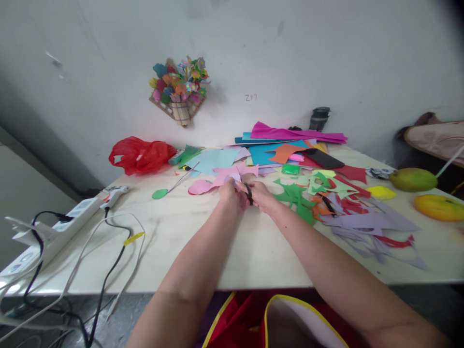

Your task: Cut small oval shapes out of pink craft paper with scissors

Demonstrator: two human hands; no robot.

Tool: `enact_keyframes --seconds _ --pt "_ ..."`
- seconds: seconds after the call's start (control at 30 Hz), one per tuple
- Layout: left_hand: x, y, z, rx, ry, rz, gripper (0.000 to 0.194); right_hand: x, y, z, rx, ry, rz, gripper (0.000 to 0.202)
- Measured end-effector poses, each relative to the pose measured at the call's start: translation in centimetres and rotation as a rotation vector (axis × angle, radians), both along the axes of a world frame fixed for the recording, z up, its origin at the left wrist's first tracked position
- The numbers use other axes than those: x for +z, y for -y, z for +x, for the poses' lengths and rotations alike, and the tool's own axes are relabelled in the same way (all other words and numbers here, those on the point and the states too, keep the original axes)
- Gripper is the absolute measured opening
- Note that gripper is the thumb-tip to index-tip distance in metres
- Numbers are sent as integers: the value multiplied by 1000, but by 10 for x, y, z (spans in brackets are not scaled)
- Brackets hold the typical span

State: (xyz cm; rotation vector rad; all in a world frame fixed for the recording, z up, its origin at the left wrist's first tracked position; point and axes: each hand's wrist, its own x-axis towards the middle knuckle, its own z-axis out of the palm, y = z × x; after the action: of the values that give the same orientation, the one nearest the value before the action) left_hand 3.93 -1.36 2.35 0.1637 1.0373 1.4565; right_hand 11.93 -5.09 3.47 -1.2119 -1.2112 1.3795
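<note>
Near the middle of the table, my right hand (260,195) is closed around the black handles of a pair of scissors (249,193). My left hand (230,193) pinches a small piece of lilac paper (234,178) right beside the scissors. The blades are mostly hidden by my fingers. Pink paper (221,180) lies on the table just beyond both hands, and a rounded pink piece (200,187) with a red edge is to their left. Green paper scraps (295,195) lie to the right of my right hand.
Lilac offcuts (366,221) and a phone (322,158) lie on the right, with mangoes (413,180) at the table's edge. A red plastic bag (143,154) sits at back left. The power strip (68,220) and its cables (121,251) occupy the left side.
</note>
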Motion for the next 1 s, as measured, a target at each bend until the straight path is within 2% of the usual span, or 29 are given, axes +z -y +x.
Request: enact_keyframes --seconds 0.1,0.27,0.63,1.0 --pt "2 0 1 12 -95 -48 20 0 0 0 -15 -4 -3 38" --pt "3 -2 1 46 -127 -52 18 -2 -2 1 -22 -16 4 38" --pt "5 0 1 27 -148 -43 16 3 1 1 -29 18 -6 37" --pt "11 9 1 -40 -219 -78 17 -5 -4 7 29 107 32 41"
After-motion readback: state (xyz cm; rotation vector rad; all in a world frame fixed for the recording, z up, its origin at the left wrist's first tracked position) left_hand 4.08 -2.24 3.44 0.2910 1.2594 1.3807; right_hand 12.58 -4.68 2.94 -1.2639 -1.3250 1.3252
